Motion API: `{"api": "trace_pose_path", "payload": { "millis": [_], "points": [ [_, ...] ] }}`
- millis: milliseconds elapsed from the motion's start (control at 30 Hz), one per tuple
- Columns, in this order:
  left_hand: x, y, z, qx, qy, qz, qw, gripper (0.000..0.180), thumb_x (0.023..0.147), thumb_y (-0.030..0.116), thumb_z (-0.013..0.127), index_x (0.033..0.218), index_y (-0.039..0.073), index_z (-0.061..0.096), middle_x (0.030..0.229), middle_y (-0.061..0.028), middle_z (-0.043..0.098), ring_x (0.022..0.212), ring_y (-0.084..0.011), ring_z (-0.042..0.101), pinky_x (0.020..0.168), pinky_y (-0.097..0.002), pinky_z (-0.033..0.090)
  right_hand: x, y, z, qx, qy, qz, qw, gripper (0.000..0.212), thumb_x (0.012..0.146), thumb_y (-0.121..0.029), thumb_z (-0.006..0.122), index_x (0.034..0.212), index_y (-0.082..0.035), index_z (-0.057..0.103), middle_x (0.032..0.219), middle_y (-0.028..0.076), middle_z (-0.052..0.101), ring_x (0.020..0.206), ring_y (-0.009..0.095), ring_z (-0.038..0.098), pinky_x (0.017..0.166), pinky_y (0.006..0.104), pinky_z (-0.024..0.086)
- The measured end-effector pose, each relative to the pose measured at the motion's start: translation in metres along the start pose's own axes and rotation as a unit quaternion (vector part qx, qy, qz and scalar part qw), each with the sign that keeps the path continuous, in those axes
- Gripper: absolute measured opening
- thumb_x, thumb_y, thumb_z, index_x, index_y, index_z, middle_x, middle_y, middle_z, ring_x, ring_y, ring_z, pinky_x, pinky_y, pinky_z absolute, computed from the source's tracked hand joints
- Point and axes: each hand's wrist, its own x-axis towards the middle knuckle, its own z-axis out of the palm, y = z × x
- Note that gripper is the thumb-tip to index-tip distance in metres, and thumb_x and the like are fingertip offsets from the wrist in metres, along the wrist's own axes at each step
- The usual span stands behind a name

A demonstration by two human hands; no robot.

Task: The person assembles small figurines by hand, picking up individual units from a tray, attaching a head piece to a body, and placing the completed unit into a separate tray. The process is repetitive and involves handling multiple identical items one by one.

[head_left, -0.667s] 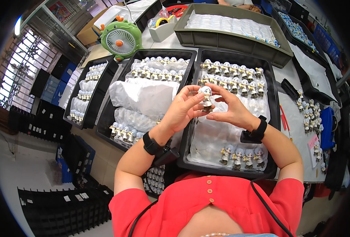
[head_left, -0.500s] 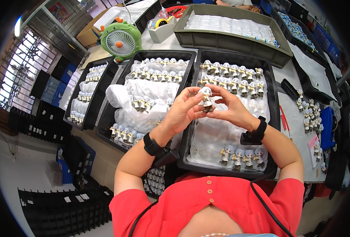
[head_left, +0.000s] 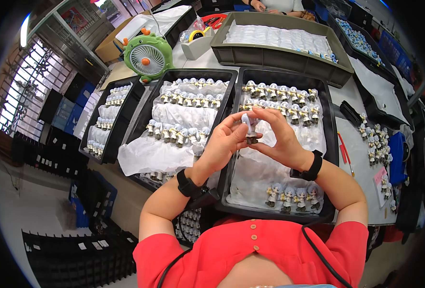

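Note:
A small figurine (head_left: 251,133) with pale blue-white hair, light clothes and dark feet is held upright between my hands. My left hand (head_left: 224,142) pinches it from the left with thumb and fingers. From the right, my right hand (head_left: 283,138) curves round, its fingertips at the figurine's head and base. Below them lies a black tray (head_left: 331,144) lined with white wrapping. Rows of similar figurines (head_left: 276,91) fill its far part, and several more figurines (head_left: 293,198) lie near its front edge.
A second black tray (head_left: 186,73) with figurines and a loose white sheet (head_left: 150,156) stands left, beyond it a narrower tray (head_left: 111,152). Behind are a green fan (head_left: 147,56) and an olive bin (head_left: 279,58). Loose figurines (head_left: 376,141) and a red-handled tool (head_left: 344,149) lie right.
The figurine has turned in my fingers, showing more of its hair. In the left-hand tray the white sheet has shifted toward me, uncovering more of a figurine row. The view has tilted slightly.

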Motion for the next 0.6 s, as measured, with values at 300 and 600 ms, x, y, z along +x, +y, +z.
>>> {"api": "trace_pose_path", "payload": {
  "millis": [300, 600],
  "points": [
    [-0.0022, -0.0003, 0.0008, 0.088, -0.057, 0.082, 0.991, 0.054, 0.092, 0.013, 0.058, 0.140, 0.004, 0.034, 0.126, -0.0099, 0.053, 0.115, -0.0247, 0.055, 0.090, -0.0345, 0.049, -0.0029, 0.0007, 0.0064, -0.037, 0.029, -0.022, 0.999, 0.083, 0.062, 0.000, 0.079, 0.134, -0.010, 0.040, 0.130, 0.011, 0.049, 0.116, 0.031, 0.049, 0.098, 0.0393, 0.042],
    [-0.0040, 0.0072, -0.0010, 0.090, -0.063, 0.073, 0.991, 0.051, 0.094, 0.020, 0.056, 0.137, 0.002, 0.037, 0.126, -0.0114, 0.053, 0.113, -0.0245, 0.057, 0.089, -0.0361, 0.051, -0.0057, -0.0006, 0.0057, 0.049, -0.008, 0.062, 0.997, 0.077, 0.066, -0.008, 0.080, 0.133, -0.012, 0.044, 0.124, 0.010, 0.051, 0.112, 0.027, 0.052, 0.088, 0.0351, 0.047]
  ]
}}
